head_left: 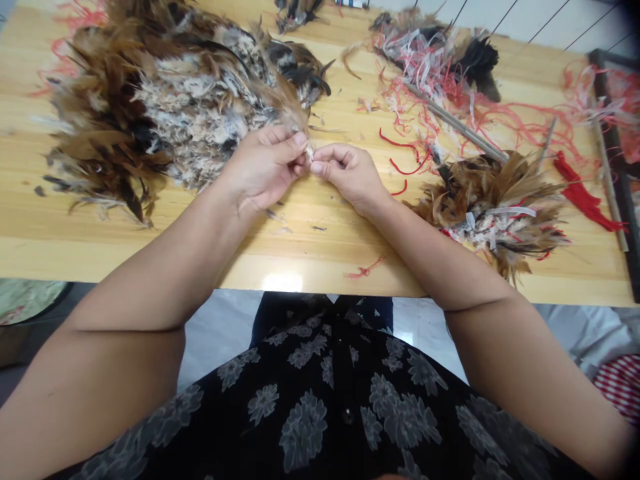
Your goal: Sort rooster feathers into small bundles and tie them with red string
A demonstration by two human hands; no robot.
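Between thumb and fingers, my left hand [273, 160] pinches a brown feather bunch [287, 97] by its pale base, with the plumes pointing up and away. My right hand [347, 175] meets it from the right, thumb and forefinger closed on the pale tip of the same bunch's base. Just left of both hands lies a large heap of feathers [195, 113], fluffy grey-white in the middle and brown and black around the rim. Below the hands, a few loose feather bits [280, 223] lie on the wooden table [165, 257].
Right of my hands lies a pile of tied brown feather bunches [480, 193]. Behind it are tangled pink and white strings [430, 67], a thin stick [455, 123], red thread [583, 193] and a dark frame [617, 167]. A pink string scrap [367, 268] lies near the front edge.
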